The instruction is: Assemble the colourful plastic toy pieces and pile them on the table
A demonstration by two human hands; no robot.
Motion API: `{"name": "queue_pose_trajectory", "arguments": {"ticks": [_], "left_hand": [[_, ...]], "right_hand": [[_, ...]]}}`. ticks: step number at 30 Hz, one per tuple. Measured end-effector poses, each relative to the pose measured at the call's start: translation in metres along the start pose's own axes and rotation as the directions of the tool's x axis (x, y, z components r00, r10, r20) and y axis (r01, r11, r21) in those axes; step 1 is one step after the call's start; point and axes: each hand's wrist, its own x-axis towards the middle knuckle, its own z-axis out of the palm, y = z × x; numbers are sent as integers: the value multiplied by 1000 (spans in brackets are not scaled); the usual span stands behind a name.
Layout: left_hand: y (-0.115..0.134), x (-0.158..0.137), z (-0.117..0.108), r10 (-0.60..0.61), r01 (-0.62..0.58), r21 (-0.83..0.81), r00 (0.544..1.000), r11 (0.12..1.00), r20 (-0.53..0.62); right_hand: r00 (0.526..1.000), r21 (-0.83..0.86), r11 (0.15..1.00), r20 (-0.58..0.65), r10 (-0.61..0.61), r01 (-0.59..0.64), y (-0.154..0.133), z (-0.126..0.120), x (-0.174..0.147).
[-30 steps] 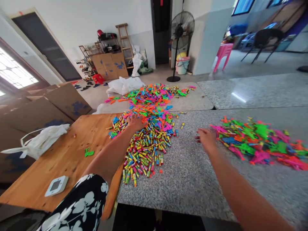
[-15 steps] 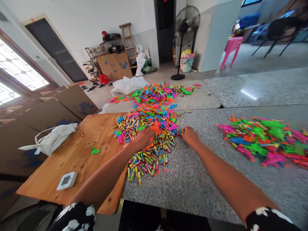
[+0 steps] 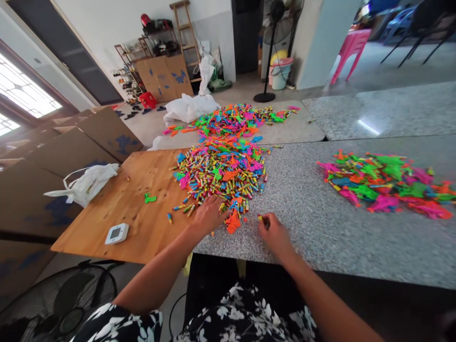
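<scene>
A big heap of small printed tubes (image 3: 203, 178), mostly yellow, lies mixed with bright plastic toy guns where a wooden board meets a speckled stone table. My left hand (image 3: 210, 214) rests on the near edge of the heap, palm down with fingers stretched over the tubes. Beside its thumb lies an orange toy gun (image 3: 233, 222). To the right, my right hand (image 3: 273, 232) is just above the stone surface, thumb and fingers pinched on a small tube (image 3: 260, 217) whose yellow end shows; the rest is hidden.
Another pile of toy guns (image 3: 384, 183) is on the right of the stone table (image 3: 295, 190). On the wooden board (image 3: 138, 218) are a white timer-like device (image 3: 117, 233), a green toy gun (image 3: 150, 198) and a white bag (image 3: 89, 185). Cardboard boxes (image 3: 103, 135) stand left.
Both hands have come back toward me, the left drawing tubes and an orange toy gun to the near edge. The heap has spread, with some tubes now on the wood. My view has tilted down.
</scene>
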Motion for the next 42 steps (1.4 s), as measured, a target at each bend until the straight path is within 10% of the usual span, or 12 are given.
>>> {"name": "queue_pose_trajectory", "arguments": {"ticks": [5, 16, 22, 30, 42], "left_hand": [[31, -25, 23, -163, 157, 74, 982, 985, 92], [43, -29, 34, -143, 179, -192, 972, 965, 186], [34, -20, 46, -249, 250, -829, 958, 501, 139], [64, -25, 23, -124, 238, -963, 959, -124, 254], [85, -25, 25, -110, 194, -952, 968, -238, 225]], "right_hand": [[979, -8, 990, 151, -137, 140, -24, 23, -42], [996, 361, 931, 86, 20, -50, -20, 4, -31], [995, 604, 796, 99, -17, -46, -29, 2, -32], [990, 820, 560, 138, 11, -121, -57, -8, -18], [983, 919, 358, 181, -10, -165, -66, -23, -24]]}}
